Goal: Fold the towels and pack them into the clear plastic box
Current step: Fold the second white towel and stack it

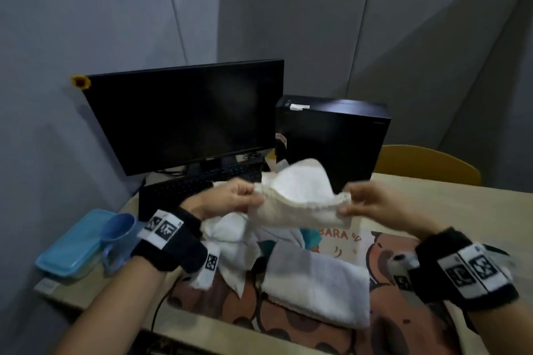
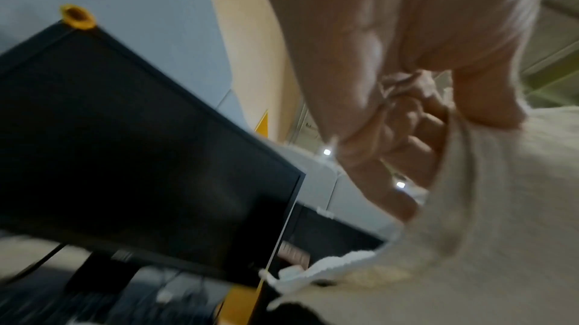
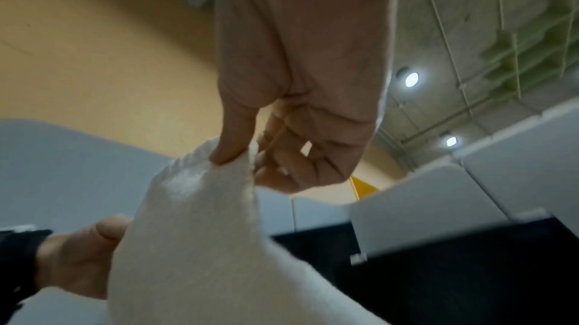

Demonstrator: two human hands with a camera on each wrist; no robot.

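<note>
A small cream towel [image 1: 300, 204] hangs stretched in the air above the table between both hands. My left hand [image 1: 239, 199] pinches its left corner and my right hand [image 1: 360, 202] pinches its right corner. In the right wrist view thumb and fingers [image 3: 231, 147] nip the towel [image 3: 200, 231] edge. In the left wrist view the curled fingers [image 2: 404, 137] hold the towel [image 2: 488, 206]. Under the hands lie a folded white towel [image 1: 317, 282] and a crumpled white towel [image 1: 230, 242]. The plastic box with a blue lid [image 1: 72, 245] sits at the table's left edge.
A blue cup [image 1: 118, 236] lies beside the box. A dark monitor [image 1: 184, 115], keyboard [image 1: 178, 190] and black computer case [image 1: 331, 138] stand at the back. A patterned cartoon mat [image 1: 375, 253] covers the table. A yellow chair back [image 1: 427, 164] shows at the far right.
</note>
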